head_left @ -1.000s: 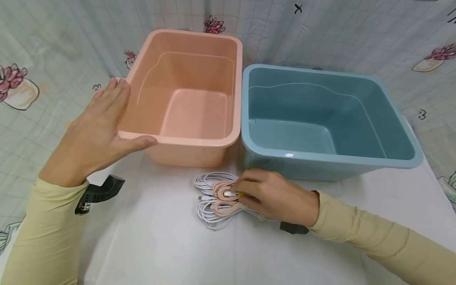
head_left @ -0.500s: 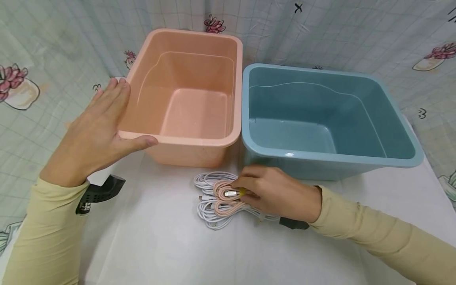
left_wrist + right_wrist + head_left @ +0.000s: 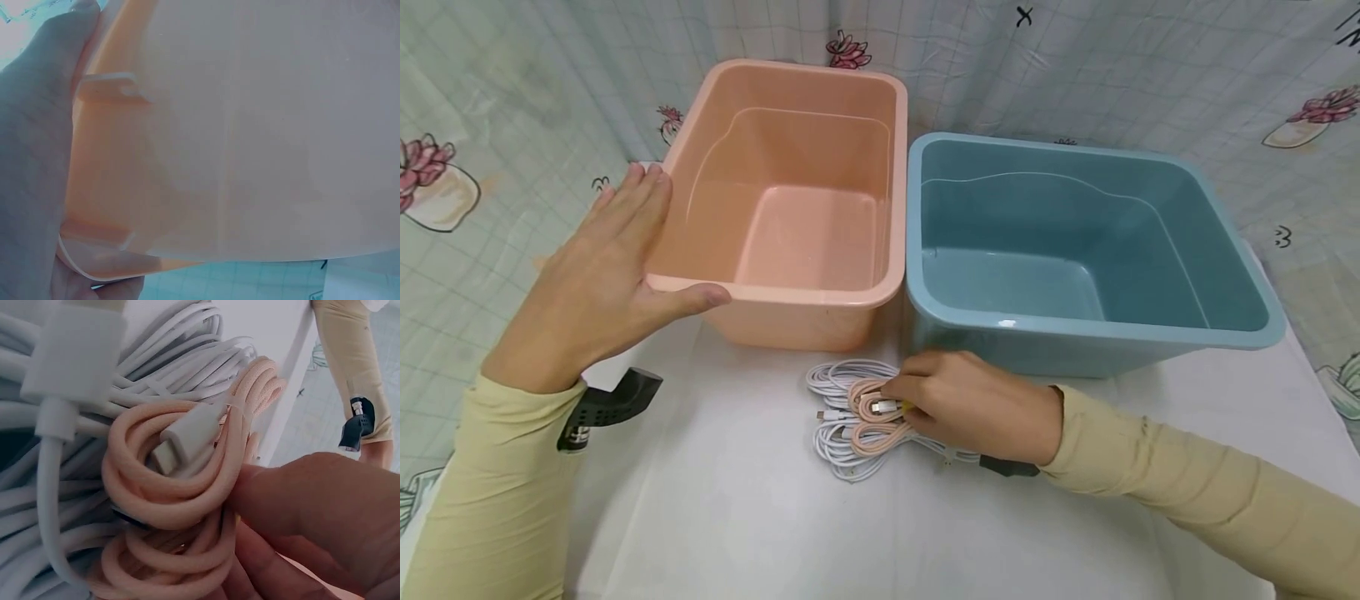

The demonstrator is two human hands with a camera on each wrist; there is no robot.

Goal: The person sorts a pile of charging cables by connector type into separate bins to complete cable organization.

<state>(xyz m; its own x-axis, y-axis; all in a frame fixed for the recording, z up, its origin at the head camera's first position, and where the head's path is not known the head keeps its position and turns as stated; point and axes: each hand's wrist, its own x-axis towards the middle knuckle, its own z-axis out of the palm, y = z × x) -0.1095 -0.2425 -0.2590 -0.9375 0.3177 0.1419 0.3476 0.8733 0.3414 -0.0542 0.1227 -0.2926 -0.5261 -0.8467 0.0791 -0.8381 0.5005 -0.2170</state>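
My left hand (image 3: pixel 595 275) rests on the left rim of the peach plastic bin (image 3: pixel 782 296), fingers straight and thumb along the front corner. The left wrist view shows the bin's outer wall (image 3: pixel 262 144) close up, with that hand at its edge. In front of the bins, my right hand (image 3: pixel 977 404) pinches a coiled pink charging cable (image 3: pixel 172 509) between thumb and fingers. A white plug (image 3: pixel 194 431) lies within the pink loops. Coiled white cables (image 3: pixel 842 458) lie under and around it on the white-covered table; part of the bundle is hidden behind the right hand.
A blue plastic bin (image 3: pixel 1090 332) stands right of the peach one, their rims nearly meeting. Both bins have bare floors. A patterned curtain (image 3: pixel 985 67) hangs close behind and on the left. White cloth (image 3: pixel 760 525) covers the table in front.
The right hand shifts very slightly at the cable bundle, still pinching the pink cable. The left hand stays on the peach bin's rim, and the bins and cables keep their places.
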